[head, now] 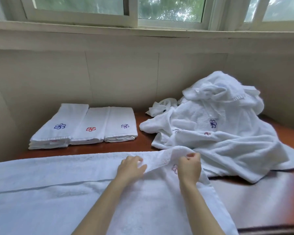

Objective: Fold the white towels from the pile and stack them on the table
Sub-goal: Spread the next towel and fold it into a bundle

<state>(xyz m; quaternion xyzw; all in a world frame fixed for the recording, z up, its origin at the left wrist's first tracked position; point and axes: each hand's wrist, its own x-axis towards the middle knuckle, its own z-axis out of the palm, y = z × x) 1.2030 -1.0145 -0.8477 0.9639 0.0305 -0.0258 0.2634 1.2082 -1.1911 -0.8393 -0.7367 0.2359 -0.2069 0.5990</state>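
A large white towel (58, 192) lies spread across the near part of the brown table (261, 197), with a red flower emblem near its right end. My left hand (131, 168) pinches a raised fold of this towel near its far edge. My right hand (190, 167) grips the same lifted fold just to the right, fingers curled round the cloth. A loose pile of white towels (219, 126) is heaped at the back right. Three folded stacks of towels (85, 126) stand side by side at the back left, each showing a flower emblem.
A beige wall runs behind the table, under a window sill (143, 31). Bare table shows at the front right and as a narrow strip between the folded stacks and the spread towel.
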